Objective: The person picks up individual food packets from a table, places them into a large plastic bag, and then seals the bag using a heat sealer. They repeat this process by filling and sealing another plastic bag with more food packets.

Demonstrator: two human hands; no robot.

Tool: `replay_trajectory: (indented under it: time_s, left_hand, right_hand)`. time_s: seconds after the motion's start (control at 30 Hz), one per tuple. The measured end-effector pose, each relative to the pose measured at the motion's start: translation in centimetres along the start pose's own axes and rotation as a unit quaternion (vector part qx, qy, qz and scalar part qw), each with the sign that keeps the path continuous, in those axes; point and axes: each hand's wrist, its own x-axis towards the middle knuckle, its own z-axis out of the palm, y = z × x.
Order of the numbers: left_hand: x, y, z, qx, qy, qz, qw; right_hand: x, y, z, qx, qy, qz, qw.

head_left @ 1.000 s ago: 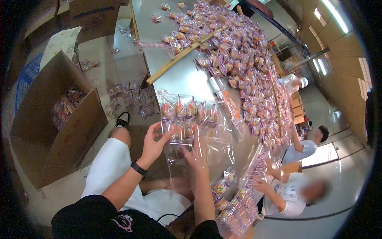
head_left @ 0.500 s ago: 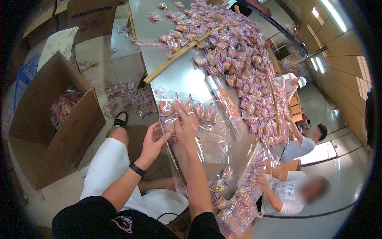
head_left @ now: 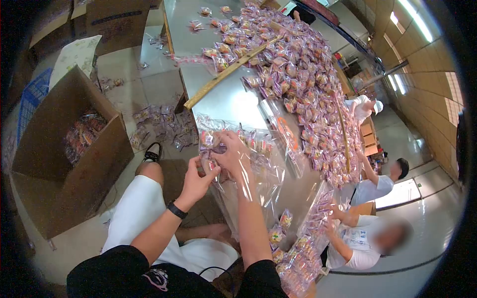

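A clear plastic bag (head_left: 258, 164) holding several small wrapped snack packets lies at the near edge of the steel table (head_left: 223, 97). My left hand (head_left: 198, 180) pinches the bag's near left edge from outside. My right hand (head_left: 232, 151) reaches inside the bag, fingers closed around packets at its left end. The film drapes over my right forearm. A black band sits on my left wrist.
A large heap of wrapped packets (head_left: 303, 84) covers the table, with a wooden stick (head_left: 226, 72) across it. An open cardboard box (head_left: 64, 149) with packets stands on the floor at left. Loose packets (head_left: 159, 124) litter the floor. Other people (head_left: 367, 238) work at right.
My right hand slid deeper into the bag, from its mouth to the packets at the left end. My left hand rose slightly and kept its grip on the bag's edge.
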Motion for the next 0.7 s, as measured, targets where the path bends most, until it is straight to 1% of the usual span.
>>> replay_trajectory:
  time_s: [0.1, 0.2, 0.3, 0.4, 0.5, 0.6, 0.7]
  left_hand:
    - [0.1, -0.2, 0.4, -0.002, 0.011, 0.013, 1.000]
    - [-0.3, 1.6, 0.4, -0.025, -0.014, -0.033, 0.999]
    - [-0.5, 2.3, 0.5, -0.015, 0.012, 0.047, 0.999]
    - [0.1, 1.0, 0.5, 0.037, 0.012, 0.080, 0.996]
    - [-0.2, 1.1, 0.5, 0.023, -0.011, 0.053, 0.998]
    - [-0.3, 1.6, 0.5, 0.037, -0.006, 0.056, 0.998]
    - [0.1, 1.4, 0.8, 0.033, -0.011, 0.059, 0.998]
  right_hand:
    - [-0.1, 0.8, 0.7, -0.127, 0.038, -0.076, 0.988]
    - [0.1, 1.6, 1.1, -0.104, 0.051, -0.146, 0.983]
    - [-0.1, 1.1, 0.8, -0.120, 0.055, -0.129, 0.983]
    - [-0.5, -0.4, -0.3, -0.139, 0.082, -0.114, 0.980]
    - [-0.6, 1.5, 1.1, -0.143, 0.068, -0.138, 0.978]
    - [-0.7, 2.8, 2.1, -0.047, 0.057, -0.076, 0.994]
    - [-1.0, 3.2, 2.1, -0.060, 0.081, -0.050, 0.994]
